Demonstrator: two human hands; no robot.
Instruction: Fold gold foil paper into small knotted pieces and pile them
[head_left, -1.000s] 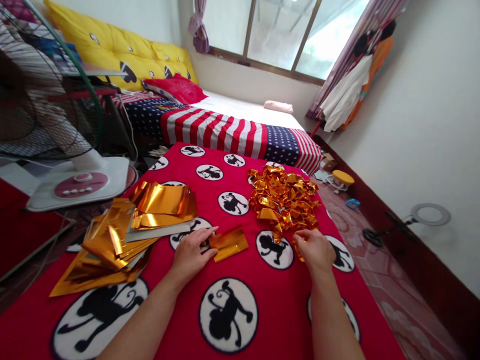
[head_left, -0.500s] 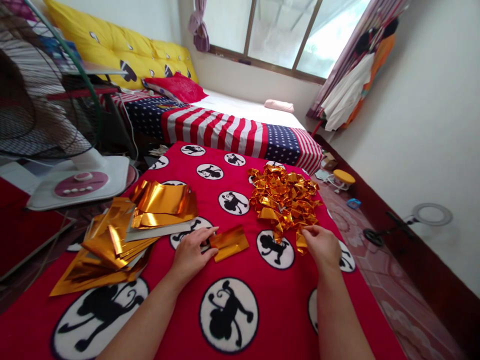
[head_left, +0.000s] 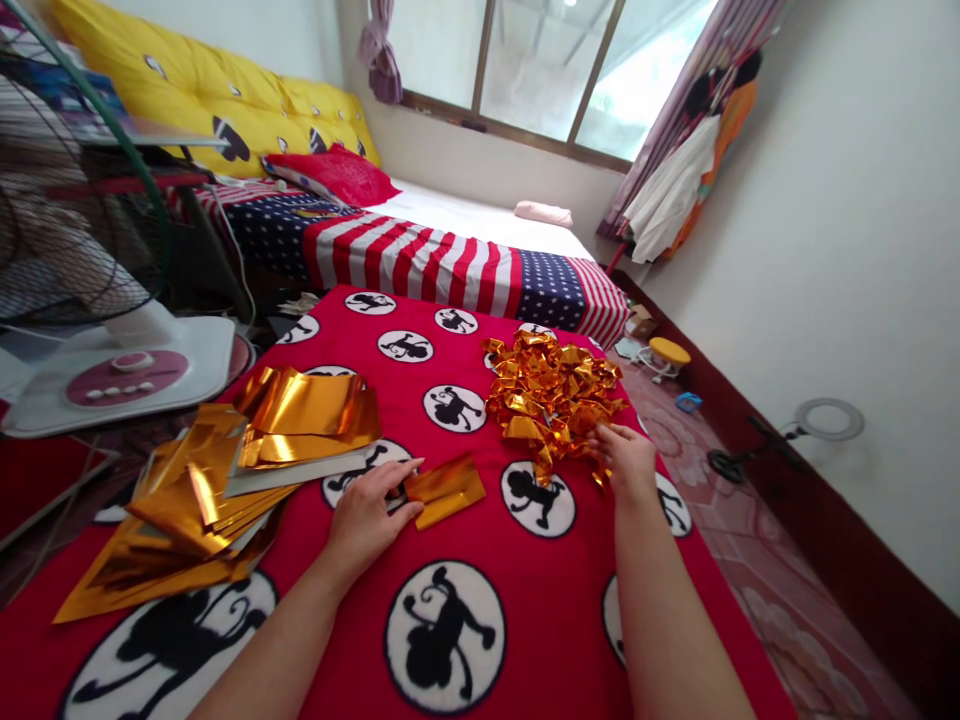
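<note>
My left hand pinches the left end of a small gold foil sheet, which lies on the red cloth with black monkey figures in white circles. At the right, my right hand reaches to the near right edge of a pile of crumpled gold foil pieces. Its fingertips touch the foil; whether they grip a piece is hard to make out. Flat gold foil sheets lie in overlapping stacks to the left of my left hand.
A white fan base stands left of the cloth. Behind is a bed with a striped and starred cover. On the floor to the right are a yellow stool and a ring light.
The whole view has shifted slightly. My right hand has moved up against the crumpled pile, and its fingers look looser around the foil. My left hand keeps its hold on the sheet.
</note>
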